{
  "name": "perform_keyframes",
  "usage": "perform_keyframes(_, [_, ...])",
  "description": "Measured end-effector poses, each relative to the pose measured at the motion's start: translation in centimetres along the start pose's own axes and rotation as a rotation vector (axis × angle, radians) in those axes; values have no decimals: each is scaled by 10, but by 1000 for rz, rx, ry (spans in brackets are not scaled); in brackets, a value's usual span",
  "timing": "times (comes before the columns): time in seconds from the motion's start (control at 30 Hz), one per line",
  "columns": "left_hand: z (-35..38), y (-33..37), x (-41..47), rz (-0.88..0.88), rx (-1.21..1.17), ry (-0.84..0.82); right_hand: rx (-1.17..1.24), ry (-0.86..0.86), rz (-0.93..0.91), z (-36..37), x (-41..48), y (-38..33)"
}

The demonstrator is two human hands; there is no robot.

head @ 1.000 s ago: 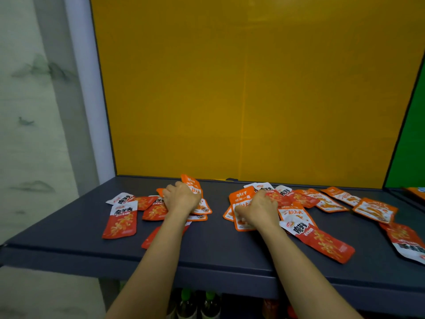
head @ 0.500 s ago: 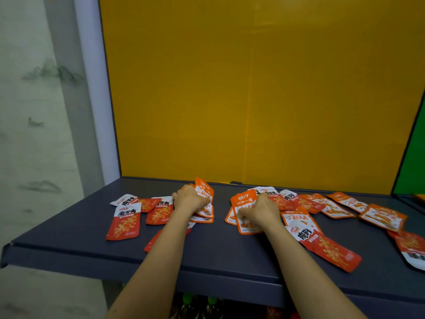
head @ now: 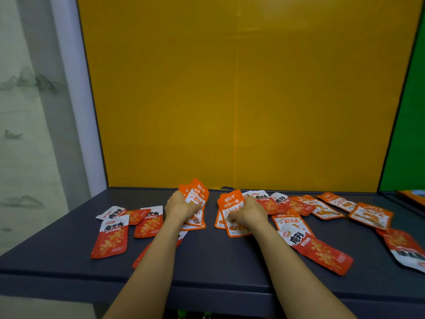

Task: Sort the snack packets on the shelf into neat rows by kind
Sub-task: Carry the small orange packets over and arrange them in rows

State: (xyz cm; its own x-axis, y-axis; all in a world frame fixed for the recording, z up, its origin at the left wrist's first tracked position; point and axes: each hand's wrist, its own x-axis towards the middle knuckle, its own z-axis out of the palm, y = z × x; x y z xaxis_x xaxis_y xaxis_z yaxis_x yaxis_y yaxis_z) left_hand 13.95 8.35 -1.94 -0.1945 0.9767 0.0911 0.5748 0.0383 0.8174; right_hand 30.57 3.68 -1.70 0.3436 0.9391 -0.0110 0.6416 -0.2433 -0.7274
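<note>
Your left hand [head: 181, 207] gripped a fanned stack of glossy orange-and-white foil snack packets [head: 196, 199], its far end tilted up off the matte dark-grey shelf board [head: 207, 256]. Your right hand [head: 249, 212] curled its fingers round a second flat orange-and-white packet pile [head: 230, 203] just beside it. At left lay red-and-white rectangular sachets [head: 110, 236], flat and scattered — both kinds overlapped at right — before a smooth yellow back panel [head: 230, 88].
</note>
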Motion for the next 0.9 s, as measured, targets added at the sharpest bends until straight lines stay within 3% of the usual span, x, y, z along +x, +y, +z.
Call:
perform_keyframes(0.27, [-17,21,-18,200,-131,109,160,137,-219,-14,-26,-6])
perform_keyframes(0.4, [-39,60,-42,315,-370,112,355,205,-296,-55,-50,-8])
perform_keyframes(0.57, [-12,102,-84,321,-672,-228,534,252,-300,-127,-88,33])
perform_keyframes(0.73, [67,147,-136,293,-753,-560,607,359,-193,-209,-135,116])
perform_keyframes(0.9, [157,196,-213,309,-754,-802,579,598,-32,-286,-192,214])
